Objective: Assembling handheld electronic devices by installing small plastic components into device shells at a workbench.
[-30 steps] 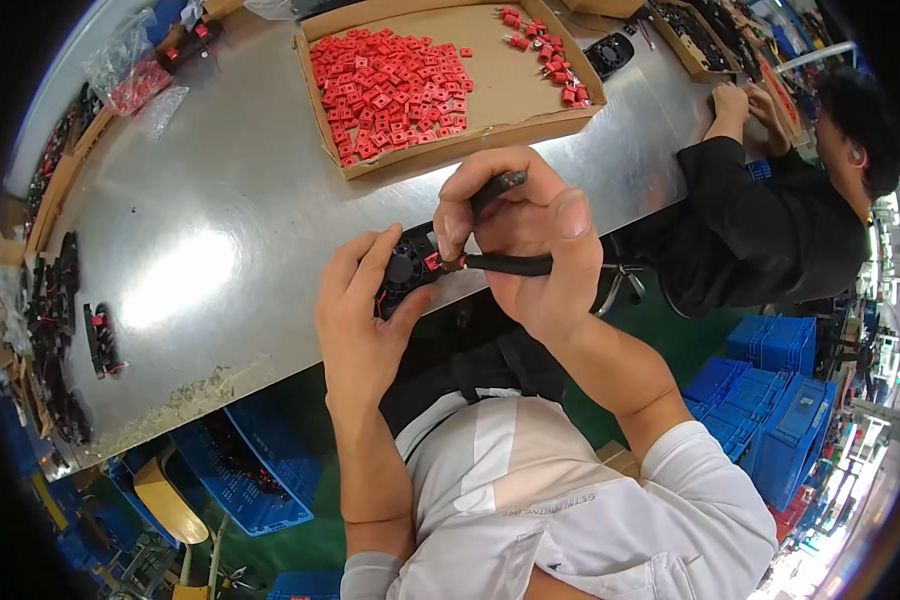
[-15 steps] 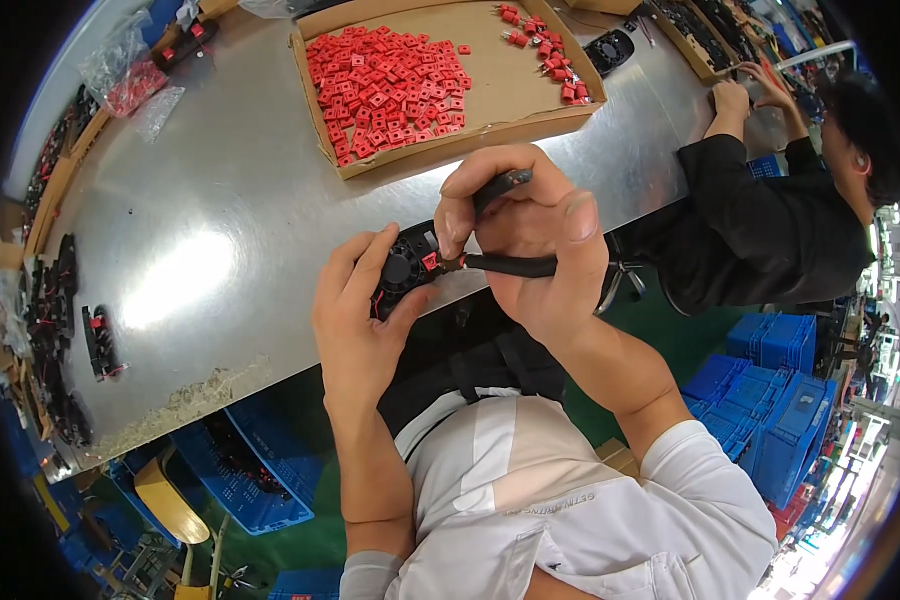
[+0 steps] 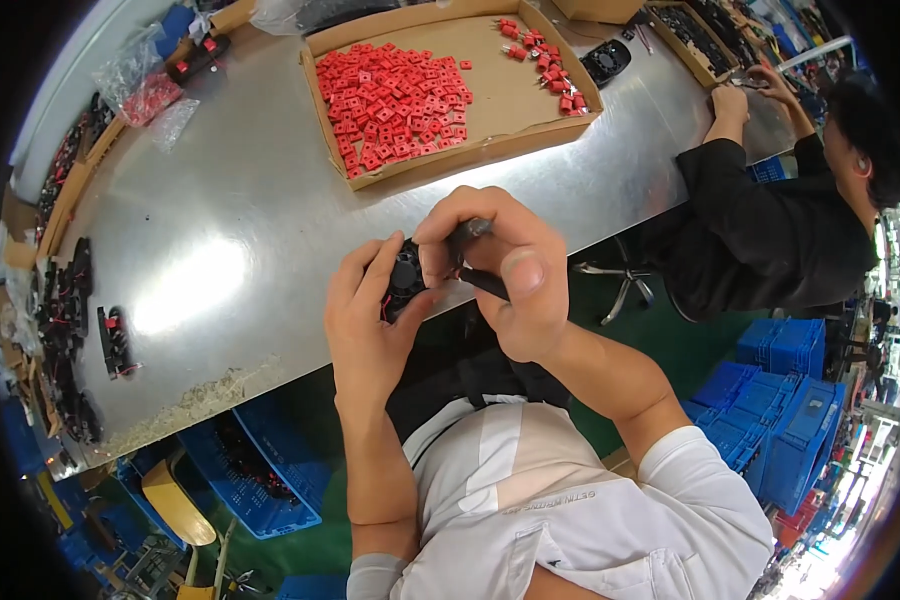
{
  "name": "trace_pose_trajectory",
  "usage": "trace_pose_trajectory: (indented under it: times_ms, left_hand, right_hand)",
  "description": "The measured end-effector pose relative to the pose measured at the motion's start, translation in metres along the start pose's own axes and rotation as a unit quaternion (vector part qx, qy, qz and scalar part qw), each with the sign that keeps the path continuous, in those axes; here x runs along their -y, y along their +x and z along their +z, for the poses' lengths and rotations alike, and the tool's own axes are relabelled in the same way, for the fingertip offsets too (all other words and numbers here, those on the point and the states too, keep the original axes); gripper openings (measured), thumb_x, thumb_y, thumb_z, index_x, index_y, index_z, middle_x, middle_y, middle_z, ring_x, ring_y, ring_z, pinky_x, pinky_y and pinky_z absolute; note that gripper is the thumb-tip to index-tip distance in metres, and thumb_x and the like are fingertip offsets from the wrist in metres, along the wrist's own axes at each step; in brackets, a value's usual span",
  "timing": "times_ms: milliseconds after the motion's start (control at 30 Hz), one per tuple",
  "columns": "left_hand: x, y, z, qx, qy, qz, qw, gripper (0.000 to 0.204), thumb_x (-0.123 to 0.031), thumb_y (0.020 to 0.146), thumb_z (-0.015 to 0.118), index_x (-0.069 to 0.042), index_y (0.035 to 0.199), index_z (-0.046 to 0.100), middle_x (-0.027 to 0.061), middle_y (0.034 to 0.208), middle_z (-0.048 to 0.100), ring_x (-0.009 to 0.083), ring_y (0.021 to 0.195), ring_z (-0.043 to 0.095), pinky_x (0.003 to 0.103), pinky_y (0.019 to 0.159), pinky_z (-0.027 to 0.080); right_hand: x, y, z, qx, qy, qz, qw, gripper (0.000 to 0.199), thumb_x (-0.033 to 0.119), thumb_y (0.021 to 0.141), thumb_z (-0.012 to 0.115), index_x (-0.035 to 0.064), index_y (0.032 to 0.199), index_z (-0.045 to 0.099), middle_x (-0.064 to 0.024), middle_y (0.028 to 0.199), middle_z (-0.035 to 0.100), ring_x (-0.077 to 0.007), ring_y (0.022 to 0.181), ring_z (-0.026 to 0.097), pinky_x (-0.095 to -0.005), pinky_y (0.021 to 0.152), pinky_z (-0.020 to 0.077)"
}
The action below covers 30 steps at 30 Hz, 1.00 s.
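My left hand (image 3: 363, 305) is closed around the edge of a small black fan unit (image 3: 406, 278) with a round vent, held just above the table's front edge. In my right hand (image 3: 530, 245) are black-handled pliers (image 3: 486, 284); their handles show between my curled fingers and palm. Their jaws are hidden behind my fingers, right against the unit, so I cannot see whether they grip any part of it. A thin red wire lies along the unit's lower side.
Beyond my hands a shallow cardboard tray (image 3: 480, 153) holds many red square pieces (image 3: 395, 105) and several red plugs (image 3: 545, 60). Black parts (image 3: 65, 330) line the metal table's left side. A co-worker (image 3: 770, 200) sits at right. Blue crates (image 3: 770, 410) stand on the floor.
My right hand has come lower and turned, so the pliers' handles now angle down to the right. Its fingers cover more of the fan unit, including the red part seen before.
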<state>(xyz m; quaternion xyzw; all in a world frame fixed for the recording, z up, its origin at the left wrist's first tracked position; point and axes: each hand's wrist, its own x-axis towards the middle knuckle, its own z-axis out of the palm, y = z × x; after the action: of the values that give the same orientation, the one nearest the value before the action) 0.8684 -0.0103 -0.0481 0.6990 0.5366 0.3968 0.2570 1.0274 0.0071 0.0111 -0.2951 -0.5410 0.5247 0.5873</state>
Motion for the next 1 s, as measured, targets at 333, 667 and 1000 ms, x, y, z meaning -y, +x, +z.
trace_pose_trajectory:
  times_ms: [333,667,1000]
  left_hand:
    - [0.011,0.011,-0.015,0.014,0.025,0.031,0.999,0.066,-0.006,0.067,0.085,-0.007,0.129,0.063,0.0136,0.119,0.063,0.0345,0.104,0.061,0.041,0.089,0.051]
    - [0.034,0.080,-0.051,0.357,-0.101,0.149,0.916,0.052,-0.015,0.072,0.078,-0.007,0.121,0.067,0.0108,0.119,0.066,0.0324,0.113,0.058,0.041,0.100,0.045]
    - [-0.003,0.067,-0.019,0.126,-0.026,0.037,0.991,0.063,-0.017,0.067,0.087,-0.008,0.125,0.066,0.0121,0.118,0.065,0.0337,0.103,0.061,0.041,0.090,0.050]
  right_hand:
    - [-0.005,0.012,0.009,0.001,-0.023,-0.029,0.999,0.061,0.054,0.101,0.048,-0.0060,0.093,0.055,-0.0127,0.082,0.056,-0.0172,0.068,0.051,-0.0297,0.062,0.0417]
    - [-0.007,0.046,0.010,0.487,0.075,-0.041,0.869,0.020,0.018,0.081,0.059,-0.0021,0.080,0.063,-0.0093,0.067,0.057,-0.0247,0.056,0.055,-0.0325,0.051,0.0443]
    - [0.024,0.047,-0.058,0.089,0.130,-0.029,0.987,0.067,0.065,0.096,0.043,-0.0006,0.099,0.059,-0.0135,0.078,0.056,-0.0230,0.064,0.053,-0.0374,0.063,0.0443]
